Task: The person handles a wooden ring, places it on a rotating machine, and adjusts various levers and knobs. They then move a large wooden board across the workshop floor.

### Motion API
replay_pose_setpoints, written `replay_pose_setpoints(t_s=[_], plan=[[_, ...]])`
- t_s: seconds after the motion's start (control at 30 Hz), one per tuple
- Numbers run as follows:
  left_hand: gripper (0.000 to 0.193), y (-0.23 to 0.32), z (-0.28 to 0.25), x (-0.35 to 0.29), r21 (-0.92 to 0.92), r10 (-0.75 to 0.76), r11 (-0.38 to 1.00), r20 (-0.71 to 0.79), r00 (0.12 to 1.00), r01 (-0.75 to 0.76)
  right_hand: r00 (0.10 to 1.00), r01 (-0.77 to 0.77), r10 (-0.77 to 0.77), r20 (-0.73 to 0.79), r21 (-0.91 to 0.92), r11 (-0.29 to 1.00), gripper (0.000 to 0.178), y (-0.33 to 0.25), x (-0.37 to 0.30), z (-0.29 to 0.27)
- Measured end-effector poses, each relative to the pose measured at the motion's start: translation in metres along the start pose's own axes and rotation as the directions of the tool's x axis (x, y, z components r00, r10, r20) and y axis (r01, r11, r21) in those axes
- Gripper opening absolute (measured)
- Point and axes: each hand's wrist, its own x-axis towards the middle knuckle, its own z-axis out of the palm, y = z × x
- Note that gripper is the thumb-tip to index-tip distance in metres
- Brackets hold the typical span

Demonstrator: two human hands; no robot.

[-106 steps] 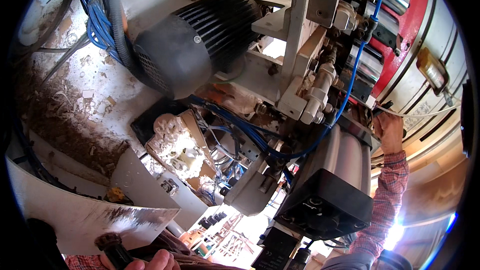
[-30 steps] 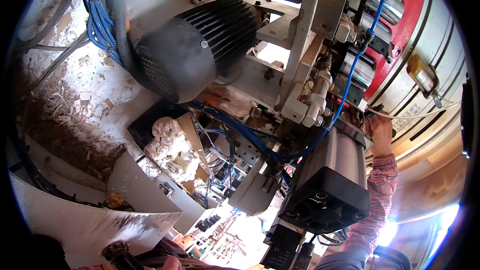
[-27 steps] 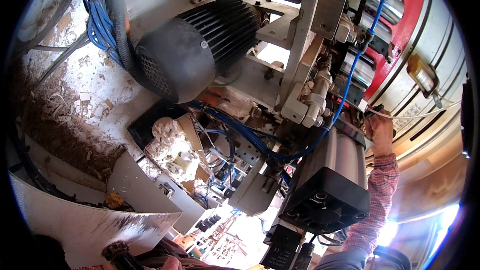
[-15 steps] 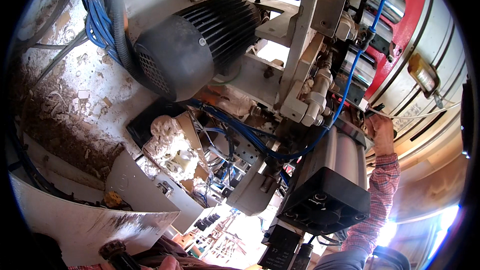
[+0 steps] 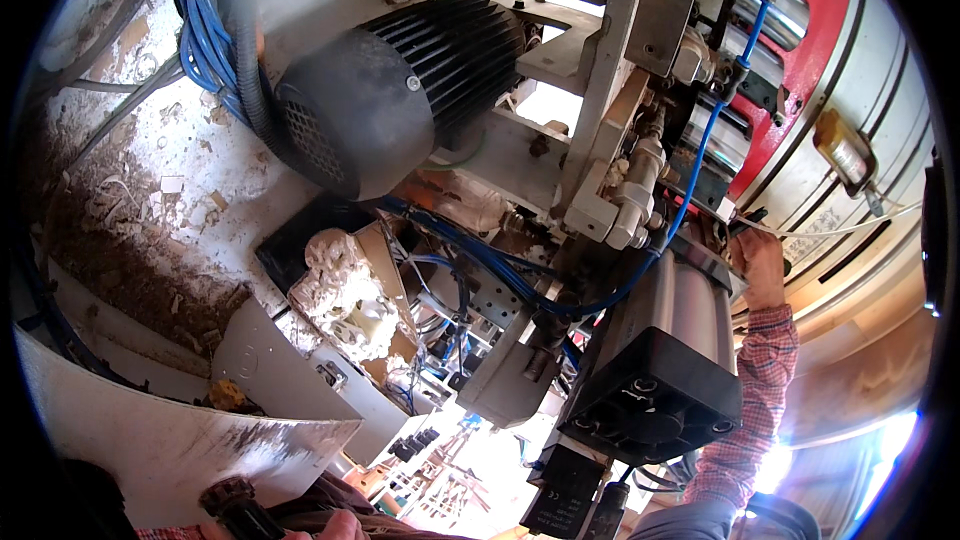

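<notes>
My right hand (image 5: 762, 265) reaches up past the big air cylinder (image 5: 680, 310), its plaid-sleeved arm rising along the cylinder's right side. Its fingers are closed beside the cylinder's upper end, next to the red roller frame (image 5: 800, 90). Small dark ends show above and beside the fingers; what they grip is mostly hidden. At the lower edge, only part of my left hand (image 5: 343, 526) shows, curled at the rear of a black cylindrical tool (image 5: 238, 508) with a ribbed head. The rest of this hand is cut off.
A black finned motor (image 5: 400, 90) hangs at upper left, beside blue cables (image 5: 205, 50). Shavings and dust cover the white panel (image 5: 180, 180). A blue air hose (image 5: 690, 190) crosses by the cylinder. A bottle of yellowish liquid (image 5: 845, 152) stands at right. A curved white guard (image 5: 180, 460) borders the lower left.
The view has shifted slightly, so the motor and cables appear a little farther right. Both hands keep almost the same places and closed shapes.
</notes>
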Motion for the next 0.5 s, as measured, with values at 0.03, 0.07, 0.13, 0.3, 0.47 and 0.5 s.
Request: replay_pose_setpoints(t_s=[0.03, 0.07, 0.13, 0.3, 0.47, 0.5], plan=[[0.024, -0.0022, -0.0005, 0.0001, -0.010, 0.032, 0.999, -0.003, 0.999, -0.032, 0.999, 0.039, -0.039, -0.007, -0.004, 0.999, 0.037, 0.0011, -0.0005, -0.0004], [0.024, -0.0039, -0.0007, 0.0005, -0.021, 0.064, 0.998, -0.007, 0.998, -0.064, 0.999, 0.039, -0.039, -0.003, 0.000, 0.999, 0.037, 0.0018, -0.0009, -0.0007], [0.024, -0.0055, -0.0009, 0.0023, -0.033, 0.016, 0.999, 0.007, 1.000, -0.016, 0.999, 0.027, -0.027, 0.017, 0.013, 1.000, 0.036, 0.0018, -0.0008, -0.0011], [0.023, -0.0075, 0.0013, 0.0015, -0.041, 0.074, 0.996, -0.024, 0.997, -0.075, 0.984, 0.114, -0.099, -0.145, 0.102, 0.988, 0.005, -0.0029, 0.0034, -0.0008], [0.023, -0.0085, 0.0028, 0.0013, -0.045, 0.087, 0.995, -0.027, 0.996, -0.088, 0.998, 0.052, -0.048, -0.043, 0.091, 0.995, 0.023, -0.0012, 0.0018, -0.0011], [0.023, -0.0086, 0.0025, 0.0019, -0.036, 0.077, 0.996, -0.029, 0.997, -0.078, 0.999, -0.040, 0.040, -0.002, 0.120, 0.992, 0.027, 0.0003, 0.0010, -0.0010]])
